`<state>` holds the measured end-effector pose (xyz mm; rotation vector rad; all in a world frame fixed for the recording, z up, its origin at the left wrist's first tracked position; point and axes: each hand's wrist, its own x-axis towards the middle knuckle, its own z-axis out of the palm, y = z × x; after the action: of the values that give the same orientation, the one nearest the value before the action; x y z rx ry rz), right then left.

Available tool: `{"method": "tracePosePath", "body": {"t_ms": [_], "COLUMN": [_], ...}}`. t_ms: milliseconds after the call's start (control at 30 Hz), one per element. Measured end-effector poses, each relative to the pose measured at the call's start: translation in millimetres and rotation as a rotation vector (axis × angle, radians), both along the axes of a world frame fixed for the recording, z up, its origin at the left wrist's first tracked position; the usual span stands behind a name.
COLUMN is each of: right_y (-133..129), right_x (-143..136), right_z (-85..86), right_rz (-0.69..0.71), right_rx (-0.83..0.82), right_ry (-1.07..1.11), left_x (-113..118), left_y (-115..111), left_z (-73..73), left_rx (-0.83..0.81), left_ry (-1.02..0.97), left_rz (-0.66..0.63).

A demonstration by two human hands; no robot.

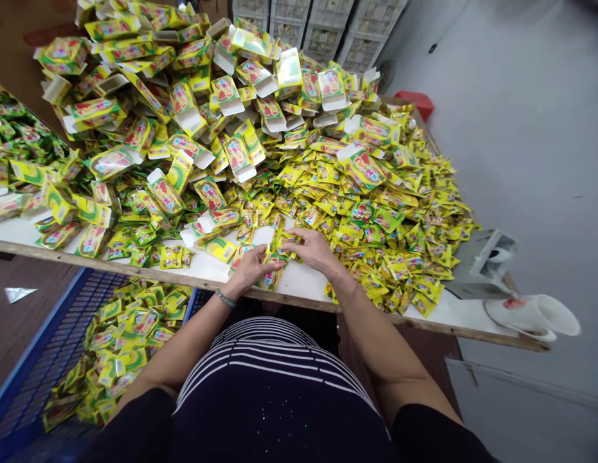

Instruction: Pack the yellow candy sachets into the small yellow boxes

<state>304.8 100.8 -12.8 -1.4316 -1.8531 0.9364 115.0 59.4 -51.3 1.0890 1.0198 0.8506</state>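
Observation:
At the front edge of the table, my left hand (252, 267) is closed around a small yellow-green carton (272, 279). Its fingers hide part of that carton. Close beside it, my right hand (314, 251) pinches what looks like a small yellow candy packet (282, 239) just above the carton. Flat cartons (218, 248) lie just left of my hands. A big heap of yellow packets (390, 231) spreads to the right, with a few green packets (376, 215) among them. Behind, open-ended cartons (236, 154) are piled high.
Below the table at left stands a blue crate (53, 328) holding filled-looking cartons (135, 334). A white mug (533, 315) lies on its side at the right end, beside a grey device (487, 263). White plastic crates (323, 29) are stacked behind.

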Motion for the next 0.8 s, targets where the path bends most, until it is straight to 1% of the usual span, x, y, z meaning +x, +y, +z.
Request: {"method": "tracePosePath", "body": {"t_ms": [33,100,200,267,333,400,467,567,667,733,800], "right_y": [-2.0,-7.0,-16.2,-21.1,-22.9,-21.1,-17.7,-14.0,-13.7,-13.1,-10.0], "right_x": [-3.5,-10.0,-17.8,-20.2,-18.8,-14.1,-8.4,-4.4,-6.1,-7.1,-5.6], "right_z": [-3.3,-10.8,-22.7,-28.7,-30.3,-26.6,-18.8,-6.3,0.2,1.3,1.8], "right_rz": [-0.027,-0.026,0.008,0.032,0.059,0.103,0.161,0.246,0.295,0.321,0.356], "right_rx": [0.053,0.162,0.299,0.343,0.335,0.281,0.255,0.351,0.454,0.466,0.437], "right_ry": [-0.008,-0.027,-0.051,-0.049,-0.040,-0.058,-0.124,-0.285,-0.428,-0.460,-0.444], "left_x": [1.8,3.8,3.5,2.8,2.7,2.9,2.8,1.7,0.1,-0.3,-0.1], "left_y": [1.0,1.9,1.0,0.2,-0.3,-0.4,-0.2,0.3,0.5,0.3,-0.1], "left_z": [-1.5,-5.6,-9.6,-9.6,-9.1,-9.3,-10.2,-11.2,-11.5,-11.6,-11.2], "left_rx": [0.023,0.059,0.103,0.131,0.115,0.058,0.022,0.068,0.139,0.162,0.159], "left_ry": [0.035,0.060,0.000,-0.045,-0.099,-0.139,-0.122,-0.027,0.036,0.080,0.123], "left_rz": [0.014,0.013,-0.026,-0.045,-0.053,-0.054,-0.066,-0.084,-0.072,-0.059,-0.046]}}
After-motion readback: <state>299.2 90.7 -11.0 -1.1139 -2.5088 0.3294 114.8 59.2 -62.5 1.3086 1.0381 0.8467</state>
